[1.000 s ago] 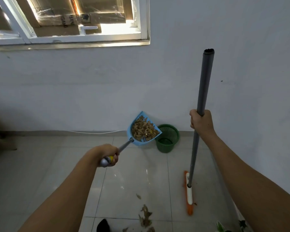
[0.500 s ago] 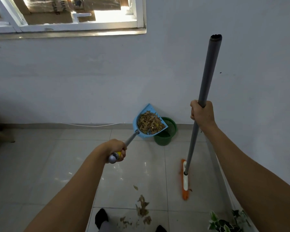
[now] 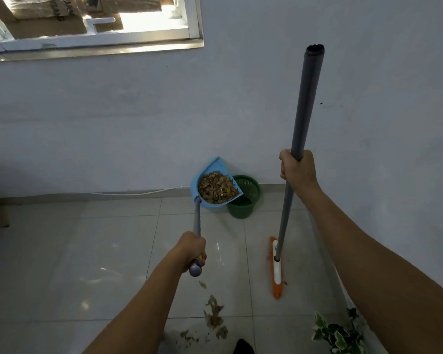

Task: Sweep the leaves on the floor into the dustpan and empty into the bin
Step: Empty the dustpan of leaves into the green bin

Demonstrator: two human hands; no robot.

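Note:
My left hand (image 3: 191,248) grips the grey handle of a blue dustpan (image 3: 213,167) raised off the floor. The pan is full of dry brown leaves (image 3: 218,187) and hangs just left of a green mesh bin (image 3: 245,199) by the wall, overlapping its rim. My right hand (image 3: 297,169) grips the grey pole of a broom (image 3: 302,123) that stands upright. Its orange and white head (image 3: 276,270) rests on the tiles. A few loose leaves (image 3: 214,315) lie on the floor near my feet.
A white wall rises straight ahead, with a window (image 3: 92,21) at the top left. A white cable (image 3: 138,192) runs along the skirting. A green and white potted plant (image 3: 339,333) sits at the bottom right. Pale floor tiles (image 3: 87,251) stretch to the left.
The dustpan has swung right, closer to the green bin, and its handle now points almost straight ahead. The broom stays upright in my right hand.

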